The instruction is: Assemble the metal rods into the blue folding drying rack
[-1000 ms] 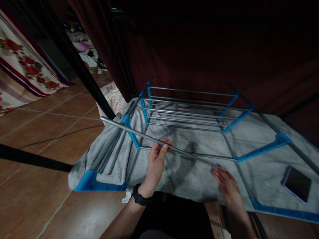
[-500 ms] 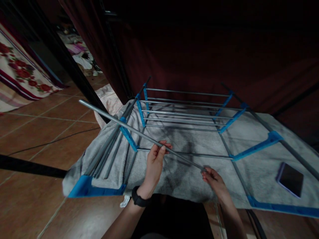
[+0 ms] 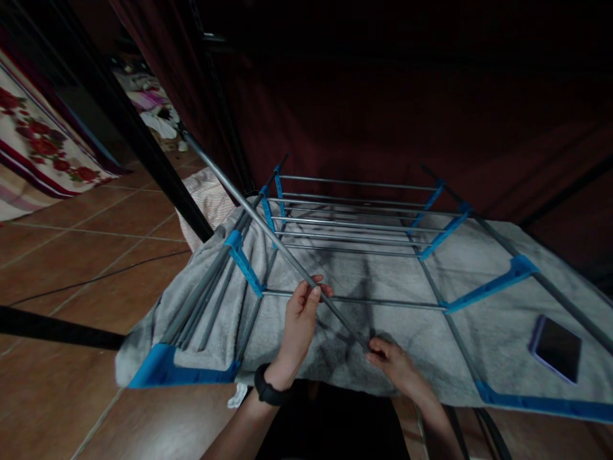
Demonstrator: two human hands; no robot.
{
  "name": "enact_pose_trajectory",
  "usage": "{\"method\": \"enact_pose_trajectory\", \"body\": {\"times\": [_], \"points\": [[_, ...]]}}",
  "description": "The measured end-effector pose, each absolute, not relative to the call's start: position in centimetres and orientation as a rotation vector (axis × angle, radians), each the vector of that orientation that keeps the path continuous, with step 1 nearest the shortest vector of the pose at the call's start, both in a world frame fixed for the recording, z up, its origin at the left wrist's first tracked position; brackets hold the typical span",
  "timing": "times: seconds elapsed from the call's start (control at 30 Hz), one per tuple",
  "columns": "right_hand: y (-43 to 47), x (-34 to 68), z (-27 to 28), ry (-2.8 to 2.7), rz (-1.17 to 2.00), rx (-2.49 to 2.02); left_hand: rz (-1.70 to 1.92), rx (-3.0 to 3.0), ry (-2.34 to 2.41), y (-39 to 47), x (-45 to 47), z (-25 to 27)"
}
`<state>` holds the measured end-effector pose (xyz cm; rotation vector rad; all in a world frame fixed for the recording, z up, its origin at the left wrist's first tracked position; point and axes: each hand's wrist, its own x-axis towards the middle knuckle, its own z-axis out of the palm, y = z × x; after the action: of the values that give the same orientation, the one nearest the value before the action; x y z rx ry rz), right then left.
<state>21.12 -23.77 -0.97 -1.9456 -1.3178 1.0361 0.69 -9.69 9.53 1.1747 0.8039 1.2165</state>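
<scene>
Rod (image 3: 266, 230) in L hand (image 3: 299, 319) & R hand (image 3: 395, 365), bars (image 3: 383, 302) in blue brkts (image 3: 246, 263)

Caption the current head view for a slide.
Left hand and right hand hold a rod aslant over a blue-jointed rack on grey cloth.

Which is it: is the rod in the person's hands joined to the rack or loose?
Loose: the rod slants across the rack, its far end free in the air, its near end at the right hand.

A straight gray rod (image 3: 274, 238) slants over the blue-jointed rack (image 3: 354, 223)
</scene>
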Motion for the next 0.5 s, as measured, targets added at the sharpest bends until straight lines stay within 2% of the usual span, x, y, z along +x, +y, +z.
{"method": "enact_pose_trajectory", "body": {"times": [0.5], "points": [[-22.4, 17.5, -0.8, -1.57, 1.301, -1.835, 1.107, 1.215, 0.755, -10.5, 1.2, 10.1]]}}
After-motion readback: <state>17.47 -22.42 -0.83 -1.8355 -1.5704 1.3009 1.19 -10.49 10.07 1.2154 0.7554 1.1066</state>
